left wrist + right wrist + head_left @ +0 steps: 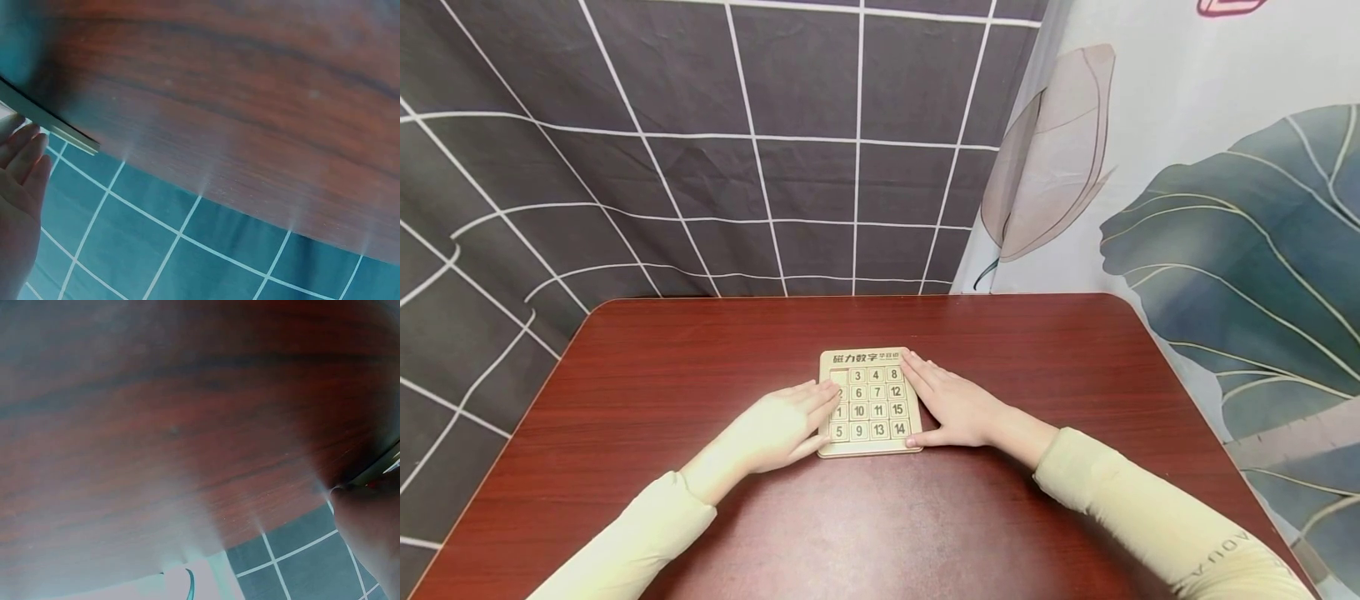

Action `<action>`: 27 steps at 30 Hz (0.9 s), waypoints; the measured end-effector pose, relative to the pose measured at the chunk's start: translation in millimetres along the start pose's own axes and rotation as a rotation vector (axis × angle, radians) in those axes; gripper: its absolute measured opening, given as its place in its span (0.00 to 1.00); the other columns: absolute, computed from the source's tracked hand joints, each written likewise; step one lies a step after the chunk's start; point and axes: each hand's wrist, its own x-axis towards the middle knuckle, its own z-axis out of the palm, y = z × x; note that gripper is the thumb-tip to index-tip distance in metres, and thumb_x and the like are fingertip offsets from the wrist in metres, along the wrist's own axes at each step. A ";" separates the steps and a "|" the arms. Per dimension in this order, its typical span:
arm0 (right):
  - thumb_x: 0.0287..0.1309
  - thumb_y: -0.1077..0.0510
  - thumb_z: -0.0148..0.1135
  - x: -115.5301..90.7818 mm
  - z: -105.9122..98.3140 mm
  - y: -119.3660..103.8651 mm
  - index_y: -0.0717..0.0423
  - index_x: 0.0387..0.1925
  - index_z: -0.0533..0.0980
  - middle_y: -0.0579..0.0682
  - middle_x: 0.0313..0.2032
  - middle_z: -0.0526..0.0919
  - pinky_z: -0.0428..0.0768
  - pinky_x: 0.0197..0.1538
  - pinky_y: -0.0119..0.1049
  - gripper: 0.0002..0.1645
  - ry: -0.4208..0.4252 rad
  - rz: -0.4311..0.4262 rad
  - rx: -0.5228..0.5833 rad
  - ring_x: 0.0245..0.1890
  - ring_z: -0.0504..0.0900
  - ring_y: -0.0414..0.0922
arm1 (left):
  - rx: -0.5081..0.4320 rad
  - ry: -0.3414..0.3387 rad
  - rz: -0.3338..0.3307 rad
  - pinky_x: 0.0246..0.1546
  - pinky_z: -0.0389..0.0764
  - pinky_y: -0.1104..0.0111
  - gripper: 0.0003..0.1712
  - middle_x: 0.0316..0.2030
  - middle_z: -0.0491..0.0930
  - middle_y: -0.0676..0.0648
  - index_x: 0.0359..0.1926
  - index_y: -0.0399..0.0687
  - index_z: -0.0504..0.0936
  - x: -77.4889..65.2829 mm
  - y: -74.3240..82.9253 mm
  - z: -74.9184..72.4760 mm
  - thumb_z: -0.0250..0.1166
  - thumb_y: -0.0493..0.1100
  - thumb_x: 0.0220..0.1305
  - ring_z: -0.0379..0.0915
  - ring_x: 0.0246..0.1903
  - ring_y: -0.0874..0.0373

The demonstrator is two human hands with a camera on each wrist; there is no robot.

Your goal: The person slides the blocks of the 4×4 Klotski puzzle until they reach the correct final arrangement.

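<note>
A pale wooden number sliding puzzle (pixel 877 402) lies flat on the table, with dark characters along its top border. Its upper-left slot holds no tile. My left hand (pixel 781 427) reaches over the left edge, its extended fingertips on the left column by the 2 tile (pixel 841 392) and its thumb near the lower-left edge. Along the right border lies my right hand (pixel 961 408), fingers straight near the upper corner, thumb touching the lower corner. The left wrist view shows the board's edge (pixel 75 139) beside the fingers; the right wrist view catches only part of the hand (pixel 369 515).
The reddish-brown wooden table (pixel 700 350) has rounded far corners. Behind it hangs a dark grid-patterned curtain (pixel 805 183). A white curtain with large leaf prints (pixel 1060 225) hangs at the right.
</note>
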 end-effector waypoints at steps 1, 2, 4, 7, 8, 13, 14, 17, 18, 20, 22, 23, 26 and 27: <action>0.63 0.27 0.65 -0.1 0.2 0.1 0.69 0.83 0.46 0.63 0.86 0.42 0.59 0.85 0.54 0.70 0.000 0.000 0.000 0.86 0.50 0.58 | 0.000 -0.007 -0.005 0.73 0.78 0.56 0.32 0.66 0.82 0.38 0.66 0.33 0.80 0.1 0.0 0.2 0.66 0.52 0.71 0.79 0.68 0.47; 0.63 0.27 0.65 -0.2 0.4 0.2 0.69 0.83 0.46 0.63 0.86 0.41 0.59 0.85 0.54 0.70 0.000 0.000 0.000 0.86 0.50 0.58 | 0.000 -0.014 -0.011 0.73 0.78 0.56 0.33 0.67 0.82 0.38 0.67 0.33 0.80 0.5 -0.2 0.2 0.66 0.52 0.71 0.79 0.69 0.47; 0.63 0.27 0.65 -0.3 1.0 0.7 0.69 0.83 0.46 0.63 0.86 0.41 0.59 0.85 0.54 0.70 0.001 0.000 -0.003 0.86 0.50 0.58 | -0.001 -0.023 -0.021 0.73 0.78 0.56 0.33 0.67 0.81 0.38 0.67 0.34 0.80 1.8 -1.2 -0.2 0.66 0.53 0.72 0.79 0.69 0.47; 0.63 0.27 0.65 -0.3 1.7 1.2 0.68 0.84 0.46 0.63 0.86 0.41 0.59 0.85 0.54 0.70 0.001 -0.001 -0.008 0.86 0.49 0.58 | 0.001 -0.028 -0.029 0.73 0.78 0.56 0.32 0.67 0.82 0.39 0.66 0.35 0.81 4.8 -3.1 -0.6 0.65 0.54 0.73 0.79 0.69 0.47; 0.63 0.27 0.65 -0.2 1.8 1.4 0.68 0.84 0.46 0.63 0.86 0.41 0.59 0.85 0.54 0.70 0.002 -0.001 -0.008 0.86 0.49 0.58 | 0.001 -0.027 -0.030 0.73 0.78 0.56 0.32 0.67 0.82 0.39 0.66 0.35 0.82 5.8 -3.6 -0.8 0.65 0.55 0.73 0.79 0.68 0.47; 0.64 0.27 0.65 -0.1 1.5 1.5 0.68 0.84 0.45 0.62 0.86 0.41 0.59 0.85 0.54 0.70 0.005 -0.001 -0.006 0.86 0.49 0.58 | 0.014 -0.025 -0.041 0.72 0.79 0.56 0.31 0.65 0.83 0.38 0.64 0.34 0.83 8.3 -2.0 -3.7 0.66 0.54 0.72 0.81 0.67 0.48; 0.64 0.27 0.65 0.3 1.5 1.7 0.68 0.84 0.45 0.62 0.86 0.41 0.59 0.85 0.53 0.70 0.004 -0.001 -0.008 0.86 0.49 0.57 | 0.017 -0.024 -0.042 0.72 0.79 0.56 0.31 0.64 0.84 0.38 0.64 0.34 0.83 8.2 -1.5 -4.0 0.66 0.54 0.72 0.81 0.67 0.48; 0.64 0.27 0.65 0.3 0.4 1.6 0.68 0.84 0.45 0.63 0.86 0.41 0.59 0.85 0.54 0.70 0.006 -0.003 -0.008 0.86 0.49 0.58 | 0.018 -0.018 -0.044 0.72 0.79 0.56 0.32 0.65 0.83 0.38 0.64 0.33 0.82 8.5 -2.1 -3.1 0.66 0.54 0.72 0.80 0.67 0.47; 0.63 0.27 0.65 0.1 0.0 1.5 0.68 0.84 0.45 0.63 0.86 0.41 0.59 0.85 0.54 0.70 0.007 -0.004 -0.007 0.86 0.50 0.58 | 0.017 -0.019 -0.046 0.72 0.79 0.56 0.32 0.65 0.83 0.38 0.65 0.33 0.82 8.9 -3.1 -2.2 0.66 0.55 0.72 0.80 0.68 0.47; 0.63 0.27 0.65 -0.2 -0.5 1.4 0.68 0.84 0.45 0.63 0.86 0.42 0.59 0.85 0.54 0.70 0.007 -0.003 -0.006 0.86 0.50 0.58 | 0.012 -0.023 -0.055 0.73 0.78 0.55 0.33 0.66 0.82 0.38 0.66 0.33 0.81 10.2 -6.0 -0.3 0.66 0.55 0.72 0.79 0.69 0.46; 0.63 0.27 0.65 -0.7 -0.9 1.1 0.68 0.84 0.46 0.63 0.86 0.42 0.60 0.85 0.54 0.70 0.008 -0.004 -0.004 0.86 0.50 0.58 | 0.000 -0.022 -0.066 0.73 0.78 0.55 0.33 0.67 0.82 0.37 0.66 0.33 0.81 12.0 -9.2 1.6 0.66 0.55 0.72 0.78 0.69 0.46; 0.63 0.27 0.65 -0.6 -0.7 1.1 0.68 0.84 0.46 0.63 0.86 0.42 0.60 0.85 0.54 0.70 0.006 -0.003 -0.004 0.86 0.50 0.58 | -0.004 -0.025 -0.071 0.73 0.78 0.55 0.33 0.67 0.81 0.37 0.66 0.33 0.81 13.0 -10.8 2.4 0.65 0.55 0.73 0.78 0.69 0.45; 0.63 0.27 0.66 -0.8 0.1 1.1 0.68 0.83 0.46 0.63 0.86 0.42 0.60 0.85 0.54 0.70 0.006 -0.003 -0.002 0.86 0.50 0.58 | -0.022 -0.035 -0.079 0.73 0.77 0.54 0.33 0.67 0.81 0.36 0.66 0.33 0.80 15.1 -14.0 3.1 0.65 0.55 0.73 0.77 0.70 0.44; 0.63 0.27 0.66 -1.0 0.4 1.2 0.68 0.83 0.46 0.63 0.86 0.42 0.60 0.85 0.54 0.70 0.007 -0.003 -0.002 0.86 0.50 0.59 | -0.026 -0.039 -0.079 0.74 0.77 0.54 0.33 0.67 0.81 0.36 0.67 0.33 0.80 15.1 -14.5 2.9 0.65 0.55 0.73 0.77 0.70 0.44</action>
